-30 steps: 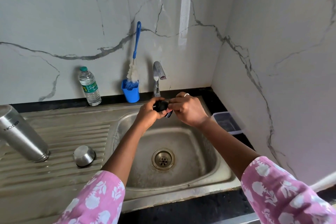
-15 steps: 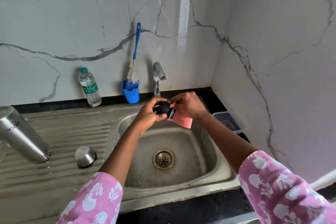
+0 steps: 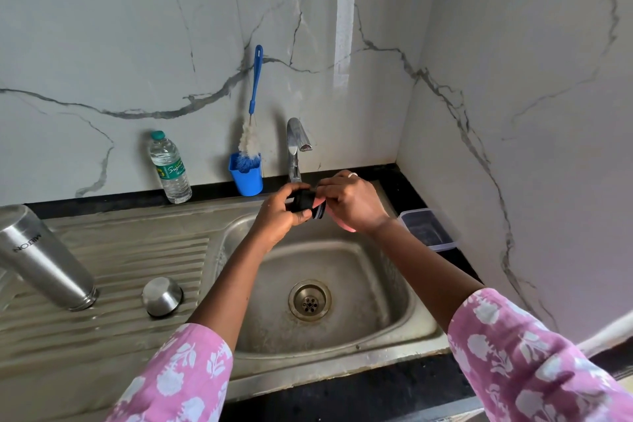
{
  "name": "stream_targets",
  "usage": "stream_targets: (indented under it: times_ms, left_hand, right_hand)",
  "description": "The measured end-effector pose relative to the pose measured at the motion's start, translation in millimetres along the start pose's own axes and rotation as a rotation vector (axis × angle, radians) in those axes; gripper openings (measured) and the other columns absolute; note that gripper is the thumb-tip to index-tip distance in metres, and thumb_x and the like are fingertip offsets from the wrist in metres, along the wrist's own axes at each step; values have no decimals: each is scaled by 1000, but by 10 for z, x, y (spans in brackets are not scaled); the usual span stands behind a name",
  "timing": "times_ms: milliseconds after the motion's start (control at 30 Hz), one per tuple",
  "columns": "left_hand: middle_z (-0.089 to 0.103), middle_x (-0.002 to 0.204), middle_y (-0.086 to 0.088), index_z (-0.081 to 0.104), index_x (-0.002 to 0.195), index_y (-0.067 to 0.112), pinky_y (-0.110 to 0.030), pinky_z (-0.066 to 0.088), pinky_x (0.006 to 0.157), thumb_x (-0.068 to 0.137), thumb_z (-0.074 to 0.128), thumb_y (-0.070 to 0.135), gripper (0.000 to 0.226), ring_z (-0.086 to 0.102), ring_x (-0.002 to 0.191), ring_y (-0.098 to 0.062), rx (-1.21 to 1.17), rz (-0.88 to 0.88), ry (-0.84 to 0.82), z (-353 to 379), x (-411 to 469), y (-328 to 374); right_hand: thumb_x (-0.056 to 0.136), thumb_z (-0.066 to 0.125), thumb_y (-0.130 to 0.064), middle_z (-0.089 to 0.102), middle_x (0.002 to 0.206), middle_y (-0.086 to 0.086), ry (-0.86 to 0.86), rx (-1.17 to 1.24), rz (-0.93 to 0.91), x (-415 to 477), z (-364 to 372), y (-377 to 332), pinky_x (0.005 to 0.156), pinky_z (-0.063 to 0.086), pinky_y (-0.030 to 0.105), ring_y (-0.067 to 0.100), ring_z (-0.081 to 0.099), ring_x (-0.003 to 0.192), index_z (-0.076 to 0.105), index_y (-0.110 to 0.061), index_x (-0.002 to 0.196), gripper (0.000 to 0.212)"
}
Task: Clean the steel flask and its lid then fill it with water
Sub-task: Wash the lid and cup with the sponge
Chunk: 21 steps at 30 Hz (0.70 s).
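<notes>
While the black lid [image 3: 304, 201] is gripped above the sink [image 3: 376, 284], the fingers of the left hand [image 3: 279, 217] are curled round its left end, with the thumb laid on its near side. The fingers of the right hand [image 3: 354, 205] are curled as well and are closed on the right end of the lid, where a ribbed rim is seen. A ring is worn on one of them. Under the right palm a small pink piece [image 3: 347, 229] is seen, and what it is cannot be told. Both hands are held just near of the tap [image 3: 297, 147].

At the far left the steel flask [image 3: 44, 260] is placed mouth down on the ribbed drainboard [image 3: 137, 250], well apart from the hands. A small steel cap [image 3: 162, 296] is laid mouth down to the right of it. Against the far wall a water bottle [image 3: 170, 168] and a blue cup [image 3: 246, 178] with a brush [image 3: 255, 89] are placed. Right of the sink a clear container [image 3: 428, 229] is seen.
</notes>
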<state>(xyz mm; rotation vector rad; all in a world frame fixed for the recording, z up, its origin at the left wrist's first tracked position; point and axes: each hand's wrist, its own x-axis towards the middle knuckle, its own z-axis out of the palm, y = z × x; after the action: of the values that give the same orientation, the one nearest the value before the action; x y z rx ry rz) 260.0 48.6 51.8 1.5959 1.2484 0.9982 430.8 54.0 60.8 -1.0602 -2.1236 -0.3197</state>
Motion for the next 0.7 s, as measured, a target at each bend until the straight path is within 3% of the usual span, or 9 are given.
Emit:
stream_targets:
  times_ms: [100, 200, 267, 367, 533, 700]
  left_hand:
    - [61, 116, 0, 58, 109, 34, -46, 41, 104, 74, 69, -8, 55, 54, 116, -22, 14, 40, -28, 15, -27, 26]
    - [62, 118, -1, 58, 106, 41, -48, 41, 104, 74, 69, -7, 59, 54, 117, -21, 2, 68, -38, 15, -49, 40]
    - [62, 118, -3, 58, 105, 42, -48, 41, 104, 73, 69, -7, 60, 54, 117, -21, -2, 67, -37, 4, -58, 34]
    - [61, 119, -5, 58, 111, 35, -45, 40, 105, 75, 69, -6, 56, 53, 118, -22, 43, 38, -25, 3, -57, 50]
    - [61, 121, -8, 57, 124, 21, -39, 44, 102, 78, 69, -2, 53, 55, 115, -23, 105, -15, 2, -16, -22, 95]
    - [61, 113, -5, 56, 116, 25, -28, 44, 93, 78, 67, -8, 51, 56, 109, -20, 69, 34, -32, -37, -71, 166]
  right_hand:
    - [70, 42, -18, 73, 81, 1, -83, 136, 226, 42, 40, 54, 56, 49, 28, 29, 67, 73, 76, -15, 80, 36]
    - [67, 48, -8, 74, 88, 7, -151, 253, 373, 66, 19, 93, 68, 55, 38, 29, 69, 81, 77, -11, 84, 33]
    - [70, 50, -11, 74, 87, 7, -147, 242, 342, 68, -11, 66, 66, 55, 39, 30, 69, 79, 77, -10, 83, 30]
    - [76, 45, -22, 71, 74, -1, -50, 121, 130, 28, -43, 10, 48, 48, 31, 30, 64, 66, 75, -16, 75, 31]
    - [75, 43, -13, 73, 84, -5, 101, -40, -136, -36, -70, -62, 43, 50, 29, 27, 64, 68, 74, -20, 69, 32]
    - [76, 45, -16, 72, 77, -3, 66, 26, 61, -15, -27, -34, 44, 50, 35, 30, 60, 65, 73, -19, 73, 29]
